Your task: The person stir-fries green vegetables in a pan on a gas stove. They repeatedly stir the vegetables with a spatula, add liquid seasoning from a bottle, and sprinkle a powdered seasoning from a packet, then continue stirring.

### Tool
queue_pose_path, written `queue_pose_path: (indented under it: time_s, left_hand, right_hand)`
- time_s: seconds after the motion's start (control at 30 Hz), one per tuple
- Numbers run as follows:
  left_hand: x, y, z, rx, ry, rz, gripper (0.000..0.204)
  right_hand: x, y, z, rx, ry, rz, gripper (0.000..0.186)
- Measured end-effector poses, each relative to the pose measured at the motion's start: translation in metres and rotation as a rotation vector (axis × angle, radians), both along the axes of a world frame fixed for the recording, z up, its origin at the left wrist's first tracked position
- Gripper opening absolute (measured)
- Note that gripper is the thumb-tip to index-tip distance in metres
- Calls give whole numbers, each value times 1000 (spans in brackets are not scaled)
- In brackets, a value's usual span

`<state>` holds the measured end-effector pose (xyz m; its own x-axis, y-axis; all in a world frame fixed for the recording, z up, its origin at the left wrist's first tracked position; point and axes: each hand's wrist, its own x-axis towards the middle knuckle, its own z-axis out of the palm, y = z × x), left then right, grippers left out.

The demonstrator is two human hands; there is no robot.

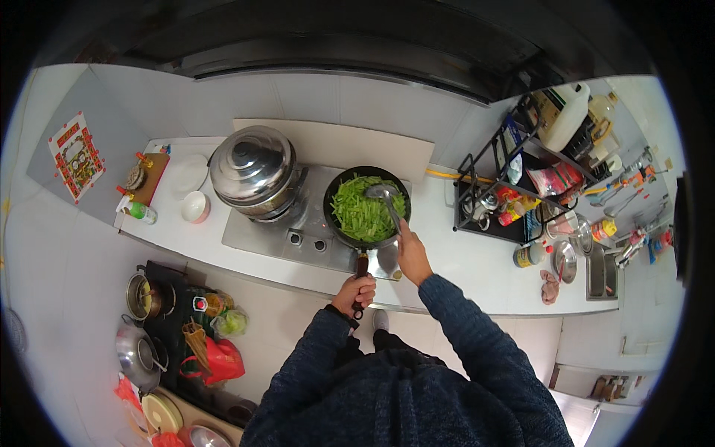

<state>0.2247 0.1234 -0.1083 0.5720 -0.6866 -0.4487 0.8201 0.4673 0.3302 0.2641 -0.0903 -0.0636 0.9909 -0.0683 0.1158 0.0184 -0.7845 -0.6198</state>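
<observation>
A dark frying pan (328,198) sits on the right side of the steel gas stove (277,242). Chopped green vegetables (357,211) in thin pieces fill most of it. My left hand (354,293) is closed around the pan's brown handle, which points toward me. My right hand (413,257) grips the handle of a metal ladle (382,191) from the right side. The ladle's bowl rests on the vegetables in the upper right part of the pan. Part of the ladle's handle is hidden inside my right hand.
Left of the pan stands a large lidded steel steamer pot (253,167). A white bowl (195,207) and plate (184,176) lie farther left. On the right, a black rack (477,190) holds bottles and packets, near a sink (598,272). A range hood (342,41) hangs above.
</observation>
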Motion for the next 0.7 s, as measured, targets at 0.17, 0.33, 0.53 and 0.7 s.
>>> queue_pose_path:
  time_s: [0.17, 0.33, 0.53, 0.7]
  left_hand:
    - [-4, 1, 2, 149, -61, -32, 25]
    - [-25, 35, -18, 384, -87, -11, 52]
    - [-87, 136, -111, 598, -5, 194, 37]
    - [-174, 212, -185, 1069, 239, 146, 52]
  right_hand:
    - [-40, -2, 7, -57, 52, 65, 55]
    - [-45, 3, 1, -4, 110, 55, 56]
    - [-76, -5, 2, 129, 225, -22, 64]
    - [-108, -19, 10, 330, 434, -169, 73]
